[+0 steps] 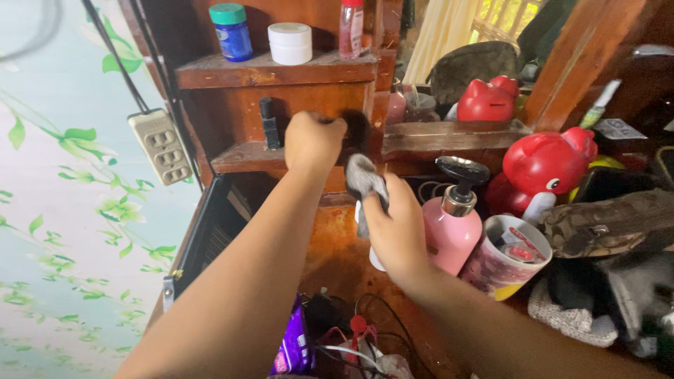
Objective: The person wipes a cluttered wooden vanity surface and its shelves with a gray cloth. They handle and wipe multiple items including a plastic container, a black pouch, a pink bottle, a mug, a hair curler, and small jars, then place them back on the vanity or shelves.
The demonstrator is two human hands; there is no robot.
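Observation:
My left hand is a closed fist raised in front of the lower wooden shelf. It grips a small dark object that is blurred and mostly hidden. My right hand is lower and to the right, over the reddish wooden tabletop. It is shut on a grey cloth, which sticks up from the fingers. A white object shows under this hand; I cannot tell what it is. The cloth lies just below and right of the left fist.
A blue jar, a white jar and a pink bottle stand on the upper shelf. A pink pump bottle, a patterned cup and a red piggy bank crowd the right. A power strip hangs left; cables and a purple packet lie near.

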